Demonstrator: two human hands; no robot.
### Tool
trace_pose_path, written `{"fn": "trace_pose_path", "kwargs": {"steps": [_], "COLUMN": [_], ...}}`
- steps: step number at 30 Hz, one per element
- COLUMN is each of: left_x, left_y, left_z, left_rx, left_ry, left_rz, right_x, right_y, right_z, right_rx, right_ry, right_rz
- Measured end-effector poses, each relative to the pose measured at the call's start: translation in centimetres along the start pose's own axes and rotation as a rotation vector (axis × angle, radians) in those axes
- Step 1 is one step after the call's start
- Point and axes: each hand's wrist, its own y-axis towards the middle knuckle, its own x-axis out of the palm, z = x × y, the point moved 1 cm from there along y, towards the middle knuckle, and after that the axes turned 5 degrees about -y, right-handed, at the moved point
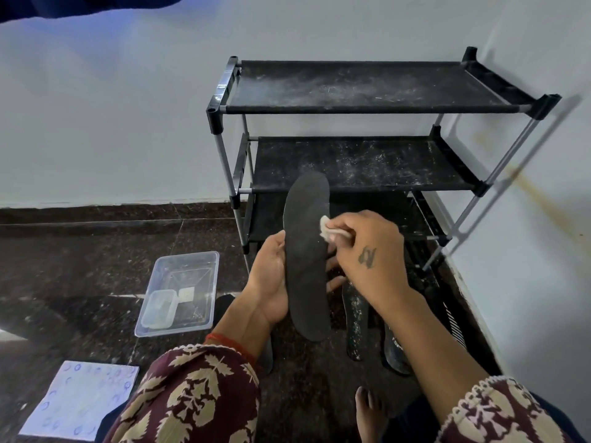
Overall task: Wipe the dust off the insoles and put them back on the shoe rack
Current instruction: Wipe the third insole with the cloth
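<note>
The left hand (271,276) grips the insole (306,251) upright to expose it, while right-hand (367,251) fingers pinch a cloth (326,230) at its two-o'clock edge.

Left hand (271,279) gripping black insole (305,251), right hand (367,251) pinching white wipe (326,227) against it.
</note>
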Motion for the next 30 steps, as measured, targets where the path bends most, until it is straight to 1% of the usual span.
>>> {"fn": "trace_pose_path", "kwargs": {"steps": [1, 3, 4, 5, 9, 12, 15, 17, 20, 21, 22, 25, 27, 30], "left_x": [0.0, -0.1, -0.2, -0.1, 0.1, 0.2, 0.5, 0.6, 0.8, 0.8, 0.7, 0.1, -0.2, -0.3], "left_y": [0.2, 0.6, 0.9, 1.1, 1.3, 1.5, 1.5, 1.4, 1.3, 1.2, 1.3, 1.5, 1.4, 1.5], "left_z": [0.2, 0.4, 0.4, 0.4, 0.2, 0.0, -0.2, -0.2, 0.4, 0.6, 0.7, 0.8, 0.8, 0.8], "left_rx": [0.012, 0.025, 0.025, 0.023, -0.024, -0.030, -0.068, -0.094, -0.082, -0.062, -0.044, -0.009, -0.024, -0.077], "left_ry": [-0.002, 0.007, 0.007, 0.011, 0.055, 0.042, 0.015, -0.010, -0.011, -0.004, -0.005, -0.012, 0.046, 0.096], "left_rz": [0.012, 0.058, 0.069, 0.071, 0.065, 0.030, -0.021, -0.057, -0.090, -0.083, -0.061, 0.009, 0.037, 0.029], "right_x": [-0.2, 0.1, 0.5, 0.8, 1.1, 0.9, 0.3, -0.2, -0.6, -0.4, -0.2, 1.0, 1.6, 1.9], "right_y": [-0.2, -1.2, -1.7, -2.0, -1.7, -1.2, -0.3, 0.2, 0.5, 0.4, 0.2, -0.8, -1.2, -1.1], "right_z": [-0.6, -1.7, -2.1, -2.2, -1.7, -1.1, -0.1, 0.8, 1.0, 0.6, 0.0, -1.9, -2.3, -2.0], "right_rx": [-0.021, -0.072, -0.096, -0.110, -0.113, -0.113, -0.055, -0.017, -0.054, -0.080, -0.111, -0.190, -0.206, -0.211], "right_ry": [0.078, 0.176, 0.173, 0.147, 0.083, -0.002, -0.133, -0.191, -0.096, -0.035, 0.033, 0.180, 0.180, 0.113], "right_rz": [-0.052, -0.211, -0.261, -0.277, -0.259, -0.260, -0.275, -0.225, -0.030, 0.000, -0.009, -0.143, -0.192, -0.183]}}
